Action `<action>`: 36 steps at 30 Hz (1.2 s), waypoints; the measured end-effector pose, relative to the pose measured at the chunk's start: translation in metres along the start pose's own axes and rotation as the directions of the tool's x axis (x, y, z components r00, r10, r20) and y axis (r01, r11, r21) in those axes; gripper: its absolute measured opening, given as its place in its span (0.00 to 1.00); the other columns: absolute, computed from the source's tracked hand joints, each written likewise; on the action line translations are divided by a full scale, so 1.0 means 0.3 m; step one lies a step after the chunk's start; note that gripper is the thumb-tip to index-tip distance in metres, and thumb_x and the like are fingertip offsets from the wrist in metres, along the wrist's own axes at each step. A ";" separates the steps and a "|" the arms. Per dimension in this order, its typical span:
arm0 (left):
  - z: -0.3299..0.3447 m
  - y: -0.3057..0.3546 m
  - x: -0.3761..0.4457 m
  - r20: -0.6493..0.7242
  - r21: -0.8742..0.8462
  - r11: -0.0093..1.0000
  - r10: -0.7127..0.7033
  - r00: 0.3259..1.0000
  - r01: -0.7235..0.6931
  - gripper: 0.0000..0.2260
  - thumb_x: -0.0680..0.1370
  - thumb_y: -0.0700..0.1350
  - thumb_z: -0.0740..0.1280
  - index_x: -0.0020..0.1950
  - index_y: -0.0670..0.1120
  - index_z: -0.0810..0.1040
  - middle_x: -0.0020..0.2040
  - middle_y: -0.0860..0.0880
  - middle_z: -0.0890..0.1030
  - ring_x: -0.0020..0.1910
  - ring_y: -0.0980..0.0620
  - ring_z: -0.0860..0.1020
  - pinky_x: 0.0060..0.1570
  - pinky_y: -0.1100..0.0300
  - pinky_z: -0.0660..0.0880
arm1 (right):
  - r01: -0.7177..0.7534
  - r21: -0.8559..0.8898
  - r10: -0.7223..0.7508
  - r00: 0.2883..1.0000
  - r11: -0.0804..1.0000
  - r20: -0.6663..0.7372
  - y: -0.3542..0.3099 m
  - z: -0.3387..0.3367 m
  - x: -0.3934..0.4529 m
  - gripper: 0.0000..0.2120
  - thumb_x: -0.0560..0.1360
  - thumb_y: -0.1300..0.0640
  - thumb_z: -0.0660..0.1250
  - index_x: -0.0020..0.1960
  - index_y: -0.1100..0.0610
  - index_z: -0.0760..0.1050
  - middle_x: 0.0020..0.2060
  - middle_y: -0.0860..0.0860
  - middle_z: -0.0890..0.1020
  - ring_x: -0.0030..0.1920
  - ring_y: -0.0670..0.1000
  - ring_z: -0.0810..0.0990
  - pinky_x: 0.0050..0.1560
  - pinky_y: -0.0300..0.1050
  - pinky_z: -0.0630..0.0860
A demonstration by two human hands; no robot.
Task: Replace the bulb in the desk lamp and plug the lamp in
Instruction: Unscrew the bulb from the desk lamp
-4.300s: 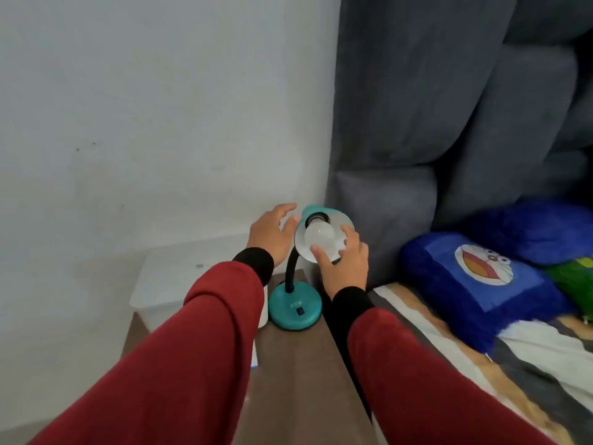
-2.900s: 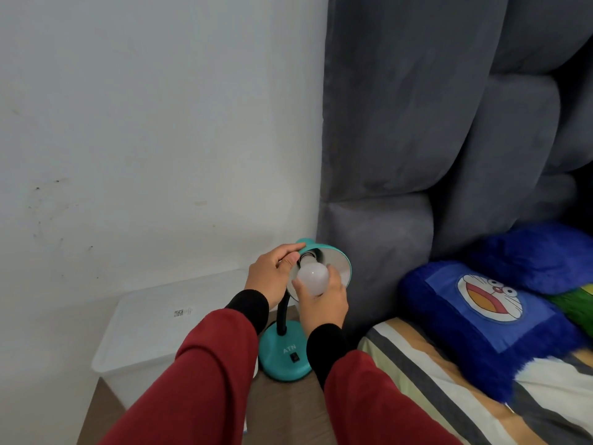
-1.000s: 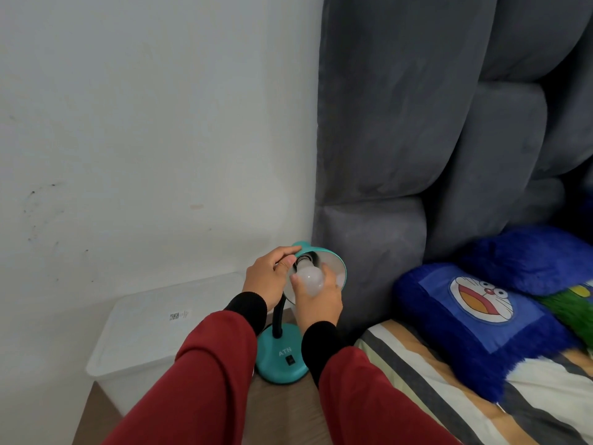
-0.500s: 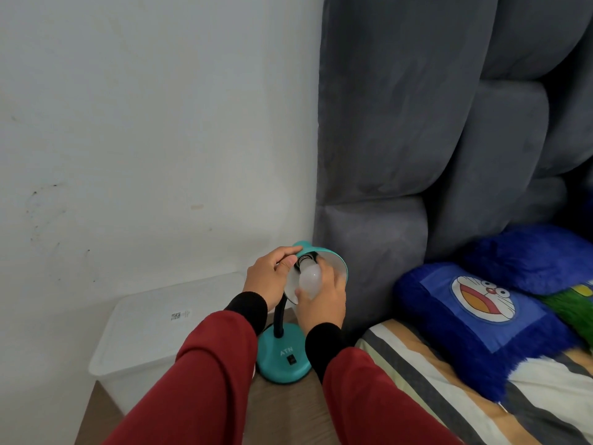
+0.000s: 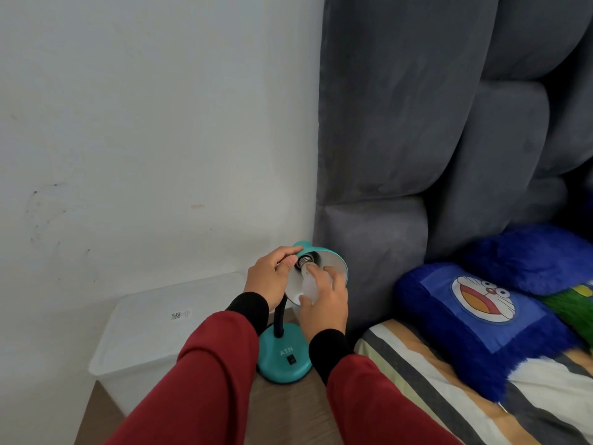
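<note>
**Bulb halfway at the socket, both hands on the lamp head**

The teal desk lamp (image 5: 284, 359) sits on the wooden bench (image 5: 288, 409), squeezed between a clear plastic storage bin (image 5: 150, 329) on the left and the edge of the bed (image 5: 449, 396) on the right. Its round base has "ATN" printed on it with a small black switch just below, and a black gooseneck runs up to the shade (image 5: 335, 263), which is tipped so the white inside faces the camera.

The left hand (image 5: 269, 281) is wrapped around the back of the shade near its top, thumb and fingers closed on the teal shell. The right hand (image 5: 324, 303) is closed on the white bulb (image 5: 309, 285), fingers curled over the glass from the right and below. The bulb's metal screw base (image 5: 305, 261) is showing right at the dark socket opening (can't tell whether any threads are actually engaged).

Both arms wear red sleeves with black cuffs. Behind the lamp is a white wall, with a grey padded headboard (image 5: 417, 123) just to the right. On the striped bedsheet there's a blue Doraemon pillow (image 5: 481, 316), with a plain blue fuzzy pillow (image 5: 532, 255) behind it. No plug or cord visible from this angle.
</note>
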State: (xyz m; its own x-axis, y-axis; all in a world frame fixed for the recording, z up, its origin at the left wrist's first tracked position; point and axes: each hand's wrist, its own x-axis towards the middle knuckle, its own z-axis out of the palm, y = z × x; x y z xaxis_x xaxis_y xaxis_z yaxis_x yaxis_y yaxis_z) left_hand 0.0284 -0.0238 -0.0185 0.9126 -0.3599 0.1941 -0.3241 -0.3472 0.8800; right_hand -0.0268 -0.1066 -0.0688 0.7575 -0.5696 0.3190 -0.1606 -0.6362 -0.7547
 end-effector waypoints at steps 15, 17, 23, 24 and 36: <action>-0.059 -0.011 -0.058 -0.016 0.366 0.917 -0.162 0.987 0.157 0.17 0.81 0.49 0.60 0.68 0.47 0.71 0.65 0.46 0.77 0.65 0.49 0.74 0.66 0.60 0.66 | -0.134 0.036 0.131 0.988 0.990 0.084 -0.061 -0.114 -0.031 0.25 0.72 0.57 0.67 0.68 0.52 0.67 0.64 0.54 0.68 0.61 0.55 0.74 0.60 0.41 0.69; -0.084 -0.023 -0.076 -0.010 0.489 0.849 -0.223 0.975 0.199 0.17 0.80 0.49 0.60 0.68 0.47 0.71 0.66 0.45 0.75 0.66 0.48 0.73 0.67 0.59 0.67 | -0.148 0.019 0.146 0.984 0.989 0.104 -0.071 -0.130 -0.042 0.25 0.72 0.56 0.67 0.68 0.52 0.66 0.64 0.55 0.68 0.62 0.55 0.73 0.60 0.42 0.69; -0.153 -0.044 -0.161 0.025 0.792 0.577 -0.357 0.934 0.200 0.20 0.79 0.51 0.61 0.70 0.45 0.69 0.68 0.44 0.72 0.66 0.46 0.72 0.63 0.57 0.71 | -0.189 0.016 0.185 0.971 0.982 0.154 -0.115 -0.168 -0.091 0.25 0.72 0.56 0.66 0.68 0.53 0.66 0.64 0.57 0.68 0.62 0.58 0.72 0.61 0.45 0.69; -0.163 -0.049 -0.178 0.016 0.812 0.548 -0.366 0.930 0.202 0.20 0.79 0.51 0.61 0.70 0.45 0.70 0.68 0.44 0.73 0.66 0.46 0.73 0.62 0.57 0.71 | -0.198 0.024 0.192 0.969 0.980 0.156 -0.123 -0.172 -0.101 0.25 0.72 0.55 0.66 0.68 0.53 0.66 0.64 0.57 0.68 0.62 0.58 0.72 0.62 0.45 0.69; -0.225 -0.122 -0.388 -0.066 0.870 0.409 -0.460 0.885 0.277 0.17 0.77 0.47 0.63 0.65 0.43 0.74 0.63 0.44 0.76 0.61 0.46 0.77 0.56 0.58 0.75 | -0.241 0.036 0.229 0.953 0.970 0.198 -0.148 -0.145 -0.287 0.24 0.71 0.53 0.67 0.66 0.55 0.68 0.61 0.59 0.72 0.59 0.59 0.74 0.59 0.47 0.70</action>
State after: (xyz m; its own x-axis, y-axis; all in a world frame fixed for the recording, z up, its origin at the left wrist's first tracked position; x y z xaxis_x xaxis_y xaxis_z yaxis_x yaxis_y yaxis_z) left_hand -0.0492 0.0894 -0.0441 0.9736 -0.1017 -0.2045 -0.0962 -0.9947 0.0365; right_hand -0.1124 -0.0518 -0.0378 0.8106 -0.5853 0.0174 -0.3152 -0.4612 -0.8294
